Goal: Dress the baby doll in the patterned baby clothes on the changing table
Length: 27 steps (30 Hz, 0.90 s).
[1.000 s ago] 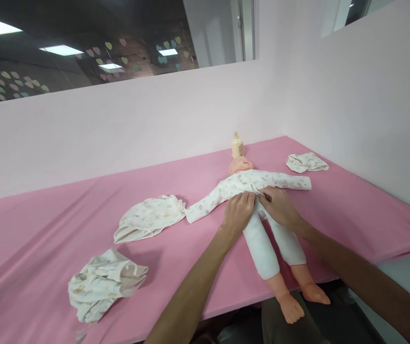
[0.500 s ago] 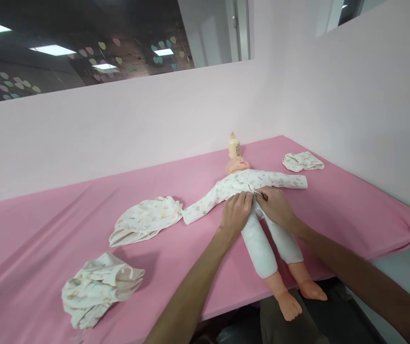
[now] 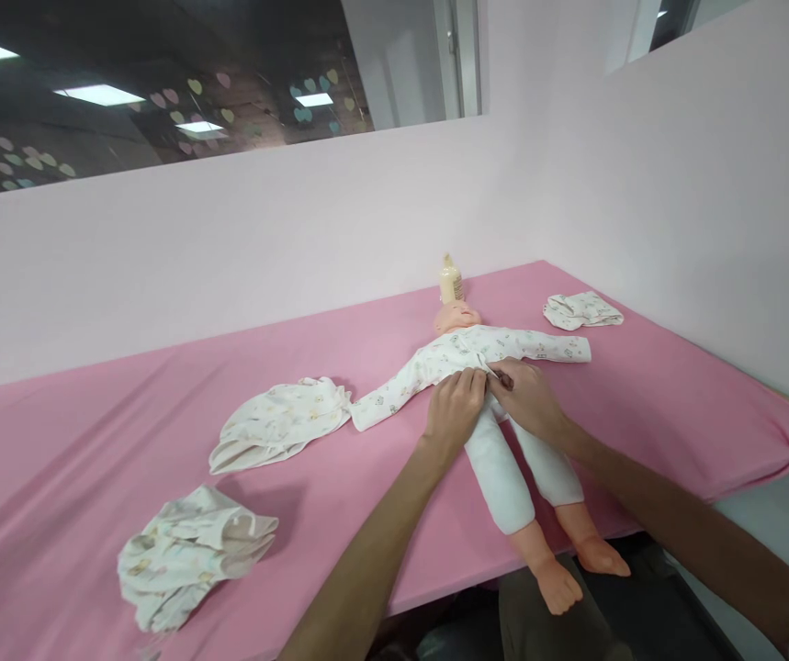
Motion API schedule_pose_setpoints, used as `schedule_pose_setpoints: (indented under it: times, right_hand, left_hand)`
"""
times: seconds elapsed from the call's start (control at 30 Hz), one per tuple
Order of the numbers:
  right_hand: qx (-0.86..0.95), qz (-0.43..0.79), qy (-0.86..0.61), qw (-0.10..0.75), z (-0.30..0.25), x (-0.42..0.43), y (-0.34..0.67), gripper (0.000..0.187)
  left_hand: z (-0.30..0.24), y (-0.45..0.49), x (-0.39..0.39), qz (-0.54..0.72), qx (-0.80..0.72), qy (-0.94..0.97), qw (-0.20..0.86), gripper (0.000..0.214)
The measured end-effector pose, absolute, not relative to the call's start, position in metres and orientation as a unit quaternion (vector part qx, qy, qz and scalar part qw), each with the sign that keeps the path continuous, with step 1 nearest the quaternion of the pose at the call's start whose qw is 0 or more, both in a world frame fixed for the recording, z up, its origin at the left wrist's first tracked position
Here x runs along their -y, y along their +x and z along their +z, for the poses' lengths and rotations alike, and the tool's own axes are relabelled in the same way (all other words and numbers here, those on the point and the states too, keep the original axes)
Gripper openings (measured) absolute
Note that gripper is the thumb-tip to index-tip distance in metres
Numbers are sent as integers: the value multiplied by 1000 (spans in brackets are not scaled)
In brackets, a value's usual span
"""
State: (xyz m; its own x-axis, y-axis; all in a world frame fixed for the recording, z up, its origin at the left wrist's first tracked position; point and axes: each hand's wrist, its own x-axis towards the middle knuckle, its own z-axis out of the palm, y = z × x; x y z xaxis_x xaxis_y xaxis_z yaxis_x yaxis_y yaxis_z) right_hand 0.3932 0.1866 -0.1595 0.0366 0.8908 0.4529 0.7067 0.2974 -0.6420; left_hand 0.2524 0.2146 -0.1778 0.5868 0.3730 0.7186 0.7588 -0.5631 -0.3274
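Pink sheet (image 3: 91,459) is spread over the whole long surface. A doll (image 3: 501,473) lies on it on its back towards the right end, its head far and its bare feet hanging over the near edge. It wears a printed top (image 3: 435,360) with the sleeves spread wide. The left hand (image 3: 455,406) and right hand (image 3: 526,397) meet at the doll's waist, each with its fingers pinched together on the top's lower hem, knuckles almost touching. A bottle (image 3: 450,278) stands just beyond the head. A folded cloth (image 3: 581,310) lies far right, a garment (image 3: 276,422) lies just left of one sleeve, and a crumpled bundle (image 3: 187,555) sits near left.
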Motion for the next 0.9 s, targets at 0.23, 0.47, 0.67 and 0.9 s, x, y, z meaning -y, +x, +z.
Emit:
schedule_pose_setpoints:
  times: [0.23,0.47,0.67,0.9]
  right_hand:
    - [634,294,-529,482,-154,-187,401,23]
    - [556,417,-520,496,-155,-192,403,16]
    - [550,411,-523,505,-153,-191,402,16]
    - [525,469,-489,516,-157,-193,398,18]
  left_hand:
    - [-180,252,-215,-301,358,-829,307,13]
    - [-183,253,-218,-314,355,-828,301,18]
    - [-182,253,-218,-321,369,-830,268,20]
    - [-182,253,-217,-305,410,-836,199,14]
